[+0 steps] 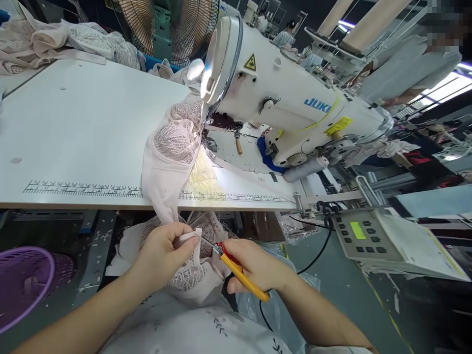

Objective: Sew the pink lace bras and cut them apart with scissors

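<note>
In front of my lap, my left hand [162, 253] pinches the end of a narrow pale pink fabric strap [186, 237] between thumb and forefinger. My right hand [254, 265] is closed around orange-handled thread snips [243, 280] with a red part near the metal blades. The blade tips point left, at the strap beside my left fingertips. Whether they touch the fabric I cannot tell. A pale pink lace garment [173, 142] lies by the sewing machine needle and hangs over the table edge toward my hands. More lace pieces [188, 275] rest on my lap.
A white JUKI sewing machine [280, 83] stands on the white table [92, 123], with a printed ruler along its front edge. A fan [162, 29] and a fabric pile [73, 39] are behind. The control panel [368, 236] is right, a purple basket [47, 275] left. Other people are farther back.
</note>
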Action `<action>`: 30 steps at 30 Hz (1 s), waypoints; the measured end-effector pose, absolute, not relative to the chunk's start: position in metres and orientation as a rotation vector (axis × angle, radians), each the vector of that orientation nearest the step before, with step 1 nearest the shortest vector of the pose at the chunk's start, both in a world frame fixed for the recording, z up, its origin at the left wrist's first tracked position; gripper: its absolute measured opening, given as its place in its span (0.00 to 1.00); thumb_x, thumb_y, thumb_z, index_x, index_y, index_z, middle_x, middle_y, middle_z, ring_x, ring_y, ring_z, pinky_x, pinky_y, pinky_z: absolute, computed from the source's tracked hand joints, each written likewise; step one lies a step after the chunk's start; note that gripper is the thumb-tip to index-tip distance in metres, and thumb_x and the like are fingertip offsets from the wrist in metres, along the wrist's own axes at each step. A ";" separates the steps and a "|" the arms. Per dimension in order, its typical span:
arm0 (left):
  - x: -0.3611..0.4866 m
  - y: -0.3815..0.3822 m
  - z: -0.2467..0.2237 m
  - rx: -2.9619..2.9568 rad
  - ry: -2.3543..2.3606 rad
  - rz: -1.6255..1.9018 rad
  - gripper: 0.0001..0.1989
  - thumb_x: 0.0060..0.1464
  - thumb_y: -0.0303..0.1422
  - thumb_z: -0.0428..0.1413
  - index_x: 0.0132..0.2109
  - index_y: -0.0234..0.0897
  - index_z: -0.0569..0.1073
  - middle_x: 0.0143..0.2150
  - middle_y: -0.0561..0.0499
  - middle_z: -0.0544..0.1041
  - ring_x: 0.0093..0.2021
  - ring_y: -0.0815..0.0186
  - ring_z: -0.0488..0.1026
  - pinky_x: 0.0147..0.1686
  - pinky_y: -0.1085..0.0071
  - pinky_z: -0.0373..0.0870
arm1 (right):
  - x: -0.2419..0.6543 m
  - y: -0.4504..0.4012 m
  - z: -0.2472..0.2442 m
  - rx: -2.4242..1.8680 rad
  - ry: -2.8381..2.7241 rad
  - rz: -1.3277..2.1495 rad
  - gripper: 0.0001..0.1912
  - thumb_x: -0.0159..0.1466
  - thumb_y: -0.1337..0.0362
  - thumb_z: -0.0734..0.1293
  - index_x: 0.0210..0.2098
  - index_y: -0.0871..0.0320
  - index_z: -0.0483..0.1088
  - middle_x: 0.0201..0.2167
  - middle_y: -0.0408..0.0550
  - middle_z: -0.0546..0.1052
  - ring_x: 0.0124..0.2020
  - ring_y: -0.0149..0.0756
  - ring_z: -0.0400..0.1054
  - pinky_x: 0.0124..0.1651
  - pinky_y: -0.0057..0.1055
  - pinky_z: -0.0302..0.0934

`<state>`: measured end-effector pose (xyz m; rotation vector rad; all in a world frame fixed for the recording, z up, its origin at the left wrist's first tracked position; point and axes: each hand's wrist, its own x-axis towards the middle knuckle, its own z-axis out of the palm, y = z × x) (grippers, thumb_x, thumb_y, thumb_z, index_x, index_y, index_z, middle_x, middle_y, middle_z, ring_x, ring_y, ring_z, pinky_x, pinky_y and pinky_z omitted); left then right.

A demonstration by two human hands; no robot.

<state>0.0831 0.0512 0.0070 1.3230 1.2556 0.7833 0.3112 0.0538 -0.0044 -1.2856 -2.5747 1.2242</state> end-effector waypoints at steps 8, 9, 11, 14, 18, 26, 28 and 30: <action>0.083 0.056 0.008 1.226 1.223 0.673 0.14 0.45 0.41 0.52 0.21 0.37 0.63 0.18 0.59 0.56 0.19 0.73 0.52 0.18 0.76 0.49 | 0.310 0.055 -0.004 -1.334 -2.531 1.341 0.36 0.50 0.26 0.54 0.24 0.56 0.51 0.21 0.39 0.58 0.21 0.27 0.47 0.24 0.26 0.43; 0.083 0.056 0.007 1.201 1.211 0.660 0.14 0.46 0.42 0.52 0.22 0.37 0.63 0.18 0.59 0.56 0.19 0.73 0.51 0.18 0.76 0.49 | 0.310 0.054 -0.004 -1.338 -2.510 1.352 0.36 0.50 0.27 0.54 0.24 0.56 0.52 0.21 0.39 0.57 0.21 0.27 0.47 0.24 0.26 0.43; 0.083 0.056 0.005 1.156 1.180 0.632 0.14 0.46 0.42 0.53 0.23 0.37 0.64 0.18 0.59 0.57 0.19 0.74 0.51 0.18 0.76 0.48 | 0.310 0.053 -0.005 -1.339 -2.469 1.382 0.35 0.52 0.28 0.54 0.24 0.57 0.52 0.21 0.39 0.57 0.21 0.27 0.47 0.24 0.26 0.43; 0.083 0.057 0.001 1.092 1.130 0.595 0.15 0.46 0.43 0.54 0.24 0.37 0.64 0.18 0.60 0.57 0.18 0.74 0.51 0.18 0.77 0.48 | 0.310 0.051 -0.006 -1.333 -2.437 1.398 0.34 0.54 0.29 0.54 0.23 0.57 0.52 0.21 0.39 0.57 0.22 0.27 0.47 0.25 0.26 0.44; 0.079 0.060 0.001 1.095 1.076 0.565 0.15 0.48 0.44 0.54 0.28 0.36 0.66 0.21 0.58 0.60 0.20 0.73 0.55 0.20 0.77 0.52 | 0.310 0.051 -0.008 -1.318 -2.425 1.366 0.33 0.54 0.30 0.54 0.23 0.57 0.52 0.21 0.38 0.57 0.21 0.27 0.47 0.24 0.26 0.43; 0.072 0.062 0.010 1.335 1.184 0.588 0.15 0.47 0.43 0.53 0.32 0.35 0.73 0.28 0.52 0.68 0.29 0.66 0.65 0.27 0.72 0.61 | 0.311 0.053 -0.007 -1.312 -2.508 1.127 0.32 0.55 0.31 0.54 0.23 0.56 0.49 0.20 0.38 0.56 0.21 0.28 0.47 0.25 0.26 0.42; 0.074 0.062 0.009 1.294 1.191 0.575 0.14 0.46 0.42 0.54 0.30 0.34 0.74 0.27 0.53 0.66 0.26 0.68 0.63 0.25 0.73 0.59 | 0.311 0.054 -0.006 -1.312 -2.522 1.090 0.32 0.55 0.31 0.54 0.22 0.56 0.48 0.20 0.38 0.56 0.21 0.28 0.47 0.25 0.26 0.43; 0.076 0.061 0.007 1.270 1.188 0.592 0.13 0.45 0.41 0.55 0.29 0.35 0.74 0.25 0.55 0.64 0.24 0.70 0.61 0.24 0.74 0.57 | 0.311 0.056 -0.006 -1.321 -2.532 1.071 0.32 0.55 0.31 0.53 0.22 0.55 0.48 0.20 0.38 0.57 0.21 0.28 0.48 0.25 0.26 0.43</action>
